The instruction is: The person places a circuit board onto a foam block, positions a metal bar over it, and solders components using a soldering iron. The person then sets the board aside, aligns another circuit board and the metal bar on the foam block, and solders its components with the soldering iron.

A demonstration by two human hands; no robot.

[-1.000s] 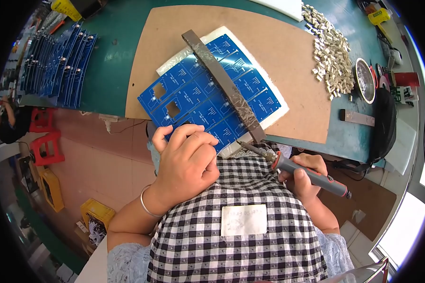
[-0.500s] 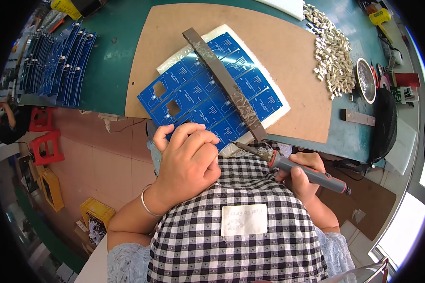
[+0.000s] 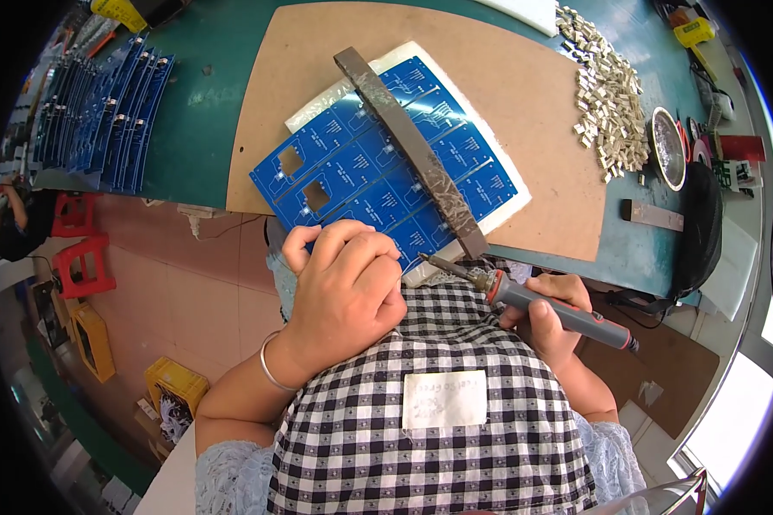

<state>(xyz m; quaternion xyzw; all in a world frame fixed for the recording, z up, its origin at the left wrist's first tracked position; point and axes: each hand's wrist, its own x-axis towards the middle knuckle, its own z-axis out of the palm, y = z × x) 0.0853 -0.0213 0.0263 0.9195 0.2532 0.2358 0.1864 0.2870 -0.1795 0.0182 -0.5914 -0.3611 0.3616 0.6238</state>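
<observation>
"Two hands in view. State of each?"

"Right hand (image 3: 556,343): closed round the grey handle of the iron (image 3: 588,322), thumb on the near side, fingers on the far side. Shaft points leftward, toward the board (image 3: 352,172). Left hand (image 3: 343,275): fingers bent, knuckles up, over the near edge of the board. Undersides hidden; cannot tell whether they grip anything."

"Position of the tip?"

"At the near edge of the board, just right of the left hand's fingers. Contact with the surface: cannot tell."

"Board, then."

"Blue, pale printed lines, two square cut-outs in its left part. Lies aslant on a pale pad (image 3: 517,190), which shows along the far and right edges. A dark bar (image 3: 408,137) runs across the board, from far left to near right."

"Beneath the pad?"

"Brown sheet (image 3: 532,112), on the green table (image 3: 206,112)."

"Surroundings?"

"Right: heap of small metallic parts (image 3: 610,103), partly on the sheet; metal bowl (image 3: 655,142) just beside it; a block (image 3: 653,215) nearer the person. Left: row of blue boards (image 3: 129,120), standing close together. Person wears a checked apron (image 3: 429,463) with a white patch (image 3: 444,400); bracelet (image 3: 270,365) on the left wrist."
</observation>
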